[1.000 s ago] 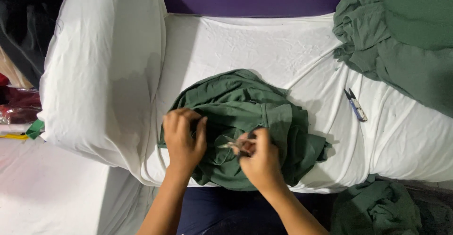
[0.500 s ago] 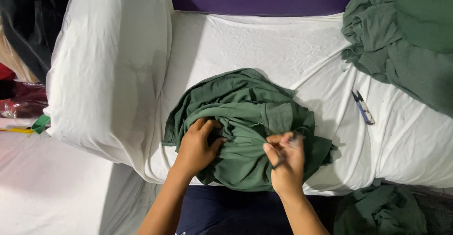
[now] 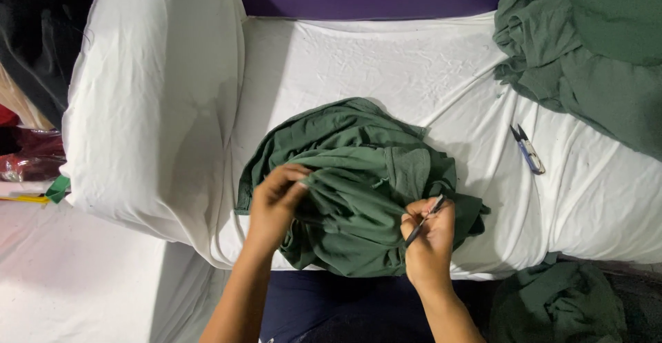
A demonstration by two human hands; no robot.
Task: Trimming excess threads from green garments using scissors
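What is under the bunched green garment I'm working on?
A wrinkled white sheet lies under the green garment. Whatever sits directly beneath its folds is covered.

Crumpled green garment [image 3: 358, 184], thin dark tool [image 3: 424, 222]

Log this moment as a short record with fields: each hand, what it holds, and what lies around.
left hand: gripping bunched folds of the green garment
right hand: pinching a thin dark tool at the garment's right edge; kind of tool unclear
surface: white sheet, wrinkled
thread snips: lying loose on the sheet, to the right, apart from both hands
green fabric pile: top right corner
more green cloth: bottom right
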